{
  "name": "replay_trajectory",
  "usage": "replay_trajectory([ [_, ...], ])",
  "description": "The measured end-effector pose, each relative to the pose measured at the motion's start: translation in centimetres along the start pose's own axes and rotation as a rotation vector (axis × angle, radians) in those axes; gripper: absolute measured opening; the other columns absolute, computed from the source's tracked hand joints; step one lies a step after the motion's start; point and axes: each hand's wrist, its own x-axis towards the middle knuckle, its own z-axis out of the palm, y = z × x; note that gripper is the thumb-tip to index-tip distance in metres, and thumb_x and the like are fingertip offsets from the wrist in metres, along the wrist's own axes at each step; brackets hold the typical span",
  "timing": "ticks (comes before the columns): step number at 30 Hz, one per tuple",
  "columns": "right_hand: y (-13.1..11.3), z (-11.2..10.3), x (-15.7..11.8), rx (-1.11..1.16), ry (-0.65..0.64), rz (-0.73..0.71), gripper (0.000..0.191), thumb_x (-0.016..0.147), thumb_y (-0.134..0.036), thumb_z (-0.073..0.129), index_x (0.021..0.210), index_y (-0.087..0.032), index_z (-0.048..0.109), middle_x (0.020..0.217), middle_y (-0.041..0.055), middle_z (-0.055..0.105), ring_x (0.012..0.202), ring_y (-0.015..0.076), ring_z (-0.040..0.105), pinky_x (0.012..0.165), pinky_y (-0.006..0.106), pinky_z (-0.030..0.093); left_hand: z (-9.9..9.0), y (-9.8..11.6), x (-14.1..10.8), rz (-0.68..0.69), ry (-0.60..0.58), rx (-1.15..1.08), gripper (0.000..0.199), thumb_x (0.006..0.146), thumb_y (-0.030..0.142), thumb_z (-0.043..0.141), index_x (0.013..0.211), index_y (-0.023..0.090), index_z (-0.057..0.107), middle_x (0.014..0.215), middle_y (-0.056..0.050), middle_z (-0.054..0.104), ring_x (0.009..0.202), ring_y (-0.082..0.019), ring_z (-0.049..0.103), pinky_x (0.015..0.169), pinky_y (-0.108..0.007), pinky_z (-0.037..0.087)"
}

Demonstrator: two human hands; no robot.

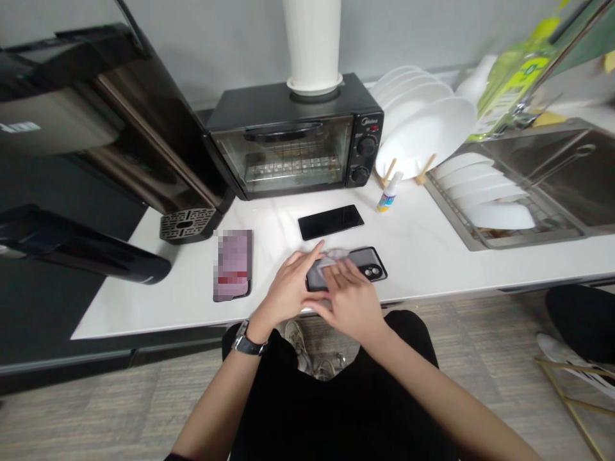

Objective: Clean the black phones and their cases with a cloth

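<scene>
The left hand (289, 286) steadies the phone case (358, 266) at its left end, on the tabletop (180, 318) near the front edge. The right hand (353, 301) presses a pale cloth (332, 257) on it, 4 fingers nearly together. Behind lies 1 black phone (330, 222).
</scene>
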Motion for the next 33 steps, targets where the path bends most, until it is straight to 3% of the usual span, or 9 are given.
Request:
replay_trajectory([
  [3, -1.6, 0.4, 0.2, 0.164, -0.045, -0.082, 0.074, 0.094, -0.075, 0.054, 0.117, -0.007, 0.071, 0.112, 0.0211, 0.077, 0.119, 0.0343, 0.071, 0.113, 0.051, 0.051, -0.1, 0.0, -0.2, 0.002, 0.000, 0.002, 0.097, 0.090, 0.015, 0.069, 0.169, 0.031, 0.016, 0.148, -0.005, 0.064, 0.125, -0.027, 0.057, 0.111, -0.044, 0.046],
  [5, -0.9, -0.3, -0.6, 0.208, -0.067, -0.121, 0.067, 0.097, -0.071, 0.055, 0.120, -0.010, 0.070, 0.118, 0.0183, 0.078, 0.126, 0.0319, 0.068, 0.114, 0.050, 0.050, -0.1, 0.2, -0.3, -0.002, -0.009, 0.006, 0.100, 0.089, 0.023, 0.074, 0.169, 0.032, 0.015, 0.149, -0.005, 0.063, 0.126, -0.027, 0.056, 0.112, -0.044, 0.045],
  [9, 3.0, -3.2, -3.2, 0.141, -0.082, -0.129, 0.048, 0.105, -0.057, 0.052, 0.124, -0.017, 0.069, 0.123, 0.0114, 0.078, 0.130, 0.0279, 0.068, 0.115, 0.050, 0.049, -0.2, 0.4, -0.5, -0.023, -0.018, 0.030, 0.113, 0.082, 0.043, 0.087, 0.169, 0.034, 0.014, 0.152, -0.005, 0.060, 0.129, -0.030, 0.054, 0.113, -0.047, 0.043],
  [14, 6.7, -4.9, -4.9, -0.130, 0.008, 0.005, 0.045, 0.106, -0.047, 0.054, 0.133, -0.012, 0.066, 0.130, 0.0157, 0.075, 0.123, 0.0307, 0.071, 0.115, 0.053, 0.048, -0.1, 0.5, -0.3, -0.033, -0.023, 0.006, 0.117, 0.080, 0.040, 0.090, 0.168, 0.038, 0.013, 0.153, -0.003, 0.060, 0.129, -0.030, 0.054, 0.113, -0.047, 0.043],
  [18, 3.7, -2.3, -2.7, -0.094, 0.038, 0.060, 0.064, 0.101, -0.062, 0.054, 0.129, -0.006, 0.067, 0.125, 0.0216, 0.075, 0.121, 0.0359, 0.071, 0.114, 0.054, 0.049, 0.0, 0.3, 0.0, -0.015, -0.028, -0.016, 0.114, 0.083, 0.040, 0.086, 0.169, 0.035, 0.012, 0.152, -0.005, 0.060, 0.131, -0.030, 0.054, 0.114, -0.047, 0.044],
  [22, -1.4, 0.5, 0.0, 0.114, 0.030, -0.029, 0.061, 0.102, -0.063, 0.052, 0.115, -0.006, 0.071, 0.112, 0.0208, 0.078, 0.110, 0.0319, 0.075, 0.110, 0.047, 0.054, 0.1, -0.1, -0.1, -0.017, -0.022, -0.009, 0.103, 0.089, 0.019, 0.072, 0.170, 0.034, 0.010, 0.147, -0.005, 0.065, 0.124, -0.028, 0.058, 0.110, -0.044, 0.047],
  [24, -2.1, 0.5, 0.1, 0.174, 0.014, -0.059, 0.056, 0.102, -0.059, 0.054, 0.114, -0.007, 0.072, 0.114, 0.0204, 0.078, 0.113, 0.0310, 0.074, 0.111, 0.046, 0.054, 0.1, -0.2, -0.2, -0.031, -0.017, -0.009, 0.103, 0.087, 0.015, 0.069, 0.170, 0.034, 0.010, 0.147, -0.004, 0.064, 0.124, -0.027, 0.058, 0.110, -0.043, 0.047],
  [29, 2.5, -3.0, -3.4, 0.135, -0.040, -0.066, 0.036, 0.107, -0.045, 0.052, 0.122, -0.017, 0.070, 0.123, 0.0108, 0.079, 0.123, 0.0264, 0.072, 0.116, 0.050, 0.049, -0.1, 0.3, -0.5, -0.056, -0.013, 0.003, 0.119, 0.080, 0.034, 0.089, 0.169, 0.036, 0.011, 0.149, -0.005, 0.062, 0.129, -0.030, 0.054, 0.112, -0.046, 0.044],
  [33, 6.7, -5.2, -5.3, -0.118, -0.014, 0.036, 0.039, 0.106, -0.039, 0.055, 0.133, -0.014, 0.066, 0.135, 0.0127, 0.074, 0.140, 0.0346, 0.059, 0.119, 0.060, 0.043, -0.1, 0.6, -0.3, -0.046, -0.014, 0.008, 0.122, 0.078, 0.039, 0.092, 0.169, 0.037, 0.010, 0.151, -0.003, 0.062, 0.128, -0.030, 0.054, 0.113, -0.046, 0.043],
])
